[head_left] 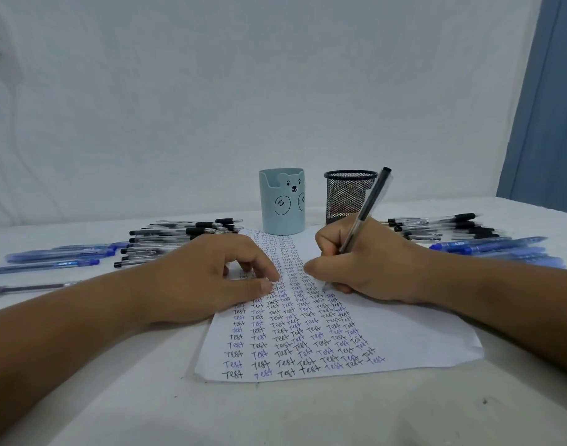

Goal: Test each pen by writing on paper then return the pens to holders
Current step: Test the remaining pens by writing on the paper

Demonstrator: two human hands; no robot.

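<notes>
- The paper (324,346) lies nearest on the counter (147,397), columns of "Test" filling it.
- Left hand (208,278) rests relaxed on the sheet, grasping nothing.
- Right hand (366,262) grips a black pen (370,204), tip down-left on the paper, barrel leaning toward the mesh holder (348,196) just behind; the right hand is nearer it.

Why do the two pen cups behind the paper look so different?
The bear pen holder is pale blue with solid walls and a bear face drawn on it; the mesh pen holder is black wire mesh that you can see through. The bear pen holder has a notched rim, while the mesh pen holder has a plain round rim. The bear pen holder stands left, the mesh pen holder right. Both stand upright at the top of the paper, with no pens sticking out.
</notes>
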